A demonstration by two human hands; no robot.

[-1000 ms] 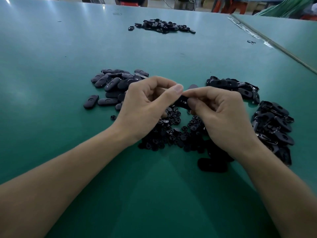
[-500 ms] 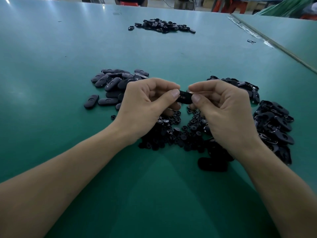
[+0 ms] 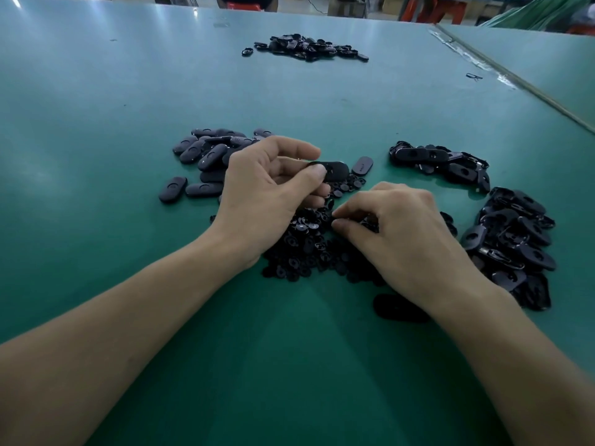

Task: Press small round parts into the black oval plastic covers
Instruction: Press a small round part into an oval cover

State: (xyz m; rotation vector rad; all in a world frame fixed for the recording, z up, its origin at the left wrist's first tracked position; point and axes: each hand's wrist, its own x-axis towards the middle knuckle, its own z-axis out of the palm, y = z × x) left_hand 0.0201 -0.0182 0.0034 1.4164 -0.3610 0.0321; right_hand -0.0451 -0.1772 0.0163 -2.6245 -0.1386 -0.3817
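Black covers (image 3: 206,156) and black round parts (image 3: 306,249) lie heaped on a plain teal-green table (image 3: 96,123); orange-red stool legs (image 3: 428,8) stand beyond.

Shows one left hand (image 3: 267,201) and one right hand (image 3: 405,239), one held black oval plastic cover (image 3: 335,170), one heap of small black round plastic parts (image 3: 306,249), and four heaps of such covers: left heap (image 3: 206,152), far heap (image 3: 306,48), mid-right heap (image 3: 438,162), right heap (image 3: 515,246).

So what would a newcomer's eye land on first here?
The two hands at centre: the left hand holds a cover up, and the right hand has its fingertips in the heap of round parts. Around them on the green table lie black covers: a left pile, a right pile and a far pile.
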